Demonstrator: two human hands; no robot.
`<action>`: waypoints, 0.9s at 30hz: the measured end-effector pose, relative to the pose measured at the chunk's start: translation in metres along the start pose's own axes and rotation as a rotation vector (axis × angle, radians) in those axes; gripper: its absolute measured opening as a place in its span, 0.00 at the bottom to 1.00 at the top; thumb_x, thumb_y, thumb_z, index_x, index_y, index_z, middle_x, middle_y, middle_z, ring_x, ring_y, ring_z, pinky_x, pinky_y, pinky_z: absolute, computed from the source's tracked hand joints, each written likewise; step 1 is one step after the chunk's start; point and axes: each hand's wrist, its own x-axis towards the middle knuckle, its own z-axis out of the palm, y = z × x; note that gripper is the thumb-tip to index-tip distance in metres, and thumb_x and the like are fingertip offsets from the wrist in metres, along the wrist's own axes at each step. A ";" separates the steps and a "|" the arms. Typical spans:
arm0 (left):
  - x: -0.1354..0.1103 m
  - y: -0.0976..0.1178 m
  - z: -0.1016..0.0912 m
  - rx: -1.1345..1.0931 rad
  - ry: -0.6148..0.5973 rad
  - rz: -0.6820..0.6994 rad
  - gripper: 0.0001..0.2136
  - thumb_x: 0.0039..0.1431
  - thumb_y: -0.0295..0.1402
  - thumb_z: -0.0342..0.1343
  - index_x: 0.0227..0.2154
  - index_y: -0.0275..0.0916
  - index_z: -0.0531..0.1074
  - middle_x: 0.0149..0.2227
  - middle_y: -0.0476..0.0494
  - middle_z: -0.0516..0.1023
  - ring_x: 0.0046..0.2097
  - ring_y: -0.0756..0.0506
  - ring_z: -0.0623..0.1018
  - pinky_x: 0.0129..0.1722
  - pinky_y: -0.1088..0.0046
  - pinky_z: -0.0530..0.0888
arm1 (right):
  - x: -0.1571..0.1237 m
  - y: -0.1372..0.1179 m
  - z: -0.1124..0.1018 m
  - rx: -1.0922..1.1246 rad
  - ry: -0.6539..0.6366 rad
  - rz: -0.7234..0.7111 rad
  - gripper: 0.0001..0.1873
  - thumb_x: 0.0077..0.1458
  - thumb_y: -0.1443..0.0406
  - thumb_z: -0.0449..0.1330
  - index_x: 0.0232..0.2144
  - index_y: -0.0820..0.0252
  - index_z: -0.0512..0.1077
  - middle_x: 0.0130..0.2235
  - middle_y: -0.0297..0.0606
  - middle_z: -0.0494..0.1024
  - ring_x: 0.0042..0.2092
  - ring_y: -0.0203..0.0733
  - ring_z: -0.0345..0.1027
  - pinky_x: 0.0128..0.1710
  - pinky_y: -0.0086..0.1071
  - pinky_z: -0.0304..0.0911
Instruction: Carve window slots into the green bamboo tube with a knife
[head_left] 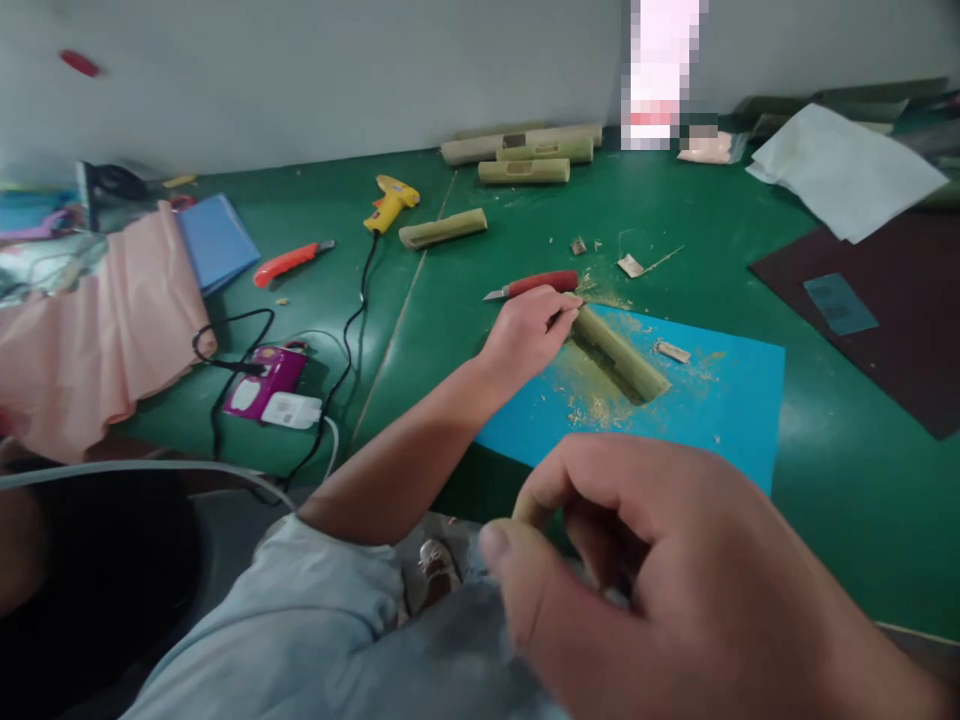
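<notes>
A bamboo tube with a long opening cut in its side lies slantwise on a blue sheet. My left hand is closed at the tube's far left end, fingertips pinched against it. Right behind that hand rests a red-handled carving knife, its blade pointing left. Close to the camera, my right hand hovers in front of the sheet with fingers curled and thumb near the index finger; I see nothing in it. Pale shavings and a small cut-out bamboo chip are scattered around the tube.
On the green table lie a yellow glue gun, a red utility knife, a purple power strip with cords, and a single bamboo tube. More bamboo tubes line the wall. White paper overlaps a dark board at right.
</notes>
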 end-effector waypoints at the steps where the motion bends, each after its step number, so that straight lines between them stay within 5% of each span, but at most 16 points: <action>1: 0.000 0.000 0.000 0.002 0.001 0.000 0.08 0.65 0.30 0.53 0.38 0.37 0.77 0.39 0.42 0.81 0.40 0.47 0.80 0.44 0.69 0.76 | 0.003 0.007 0.000 0.129 0.028 0.072 0.15 0.57 0.55 0.54 0.20 0.50 0.65 0.18 0.27 0.66 0.18 0.32 0.59 0.10 0.26 0.50; 3: 0.000 0.001 -0.001 0.001 0.005 -0.002 0.08 0.65 0.31 0.53 0.38 0.37 0.78 0.38 0.43 0.81 0.40 0.47 0.80 0.45 0.69 0.76 | 0.011 0.028 0.002 0.131 0.106 0.103 0.11 0.55 0.55 0.57 0.24 0.50 0.70 0.22 0.29 0.71 0.23 0.35 0.64 0.19 0.29 0.57; 7: 0.001 0.001 -0.001 -0.001 0.006 -0.003 0.08 0.64 0.31 0.54 0.39 0.37 0.78 0.40 0.42 0.81 0.40 0.46 0.80 0.45 0.68 0.76 | 0.024 0.088 0.015 -0.360 0.340 0.172 0.17 0.59 0.51 0.55 0.37 0.56 0.74 0.36 0.42 0.77 0.36 0.45 0.70 0.30 0.35 0.57; 11: 0.002 0.002 0.000 -0.018 0.013 -0.008 0.09 0.64 0.31 0.54 0.39 0.37 0.78 0.40 0.42 0.82 0.41 0.45 0.80 0.46 0.67 0.77 | 0.030 0.125 0.027 -0.526 0.356 0.238 0.20 0.59 0.50 0.55 0.42 0.58 0.74 0.41 0.44 0.77 0.35 0.44 0.70 0.31 0.35 0.56; 18: 0.003 0.001 0.000 0.001 0.032 -0.012 0.07 0.63 0.31 0.56 0.39 0.38 0.79 0.40 0.42 0.82 0.41 0.45 0.81 0.45 0.67 0.78 | 0.037 0.134 0.034 -0.412 0.242 0.267 0.15 0.58 0.53 0.57 0.33 0.57 0.73 0.38 0.40 0.77 0.37 0.43 0.71 0.30 0.35 0.57; 23: 0.004 -0.005 -0.004 0.059 0.068 -0.045 0.07 0.63 0.31 0.55 0.37 0.39 0.79 0.41 0.43 0.83 0.44 0.44 0.81 0.48 0.65 0.77 | 0.033 0.138 0.039 -0.381 0.279 0.223 0.14 0.58 0.54 0.58 0.37 0.58 0.73 0.44 0.43 0.78 0.41 0.45 0.72 0.34 0.35 0.62; 27: -0.004 0.011 0.005 0.018 0.023 0.022 0.08 0.65 0.32 0.54 0.36 0.38 0.78 0.39 0.43 0.82 0.42 0.45 0.81 0.45 0.67 0.78 | 0.031 0.139 0.042 -0.362 0.296 0.190 0.13 0.58 0.55 0.58 0.34 0.59 0.73 0.42 0.43 0.78 0.42 0.45 0.73 0.37 0.36 0.63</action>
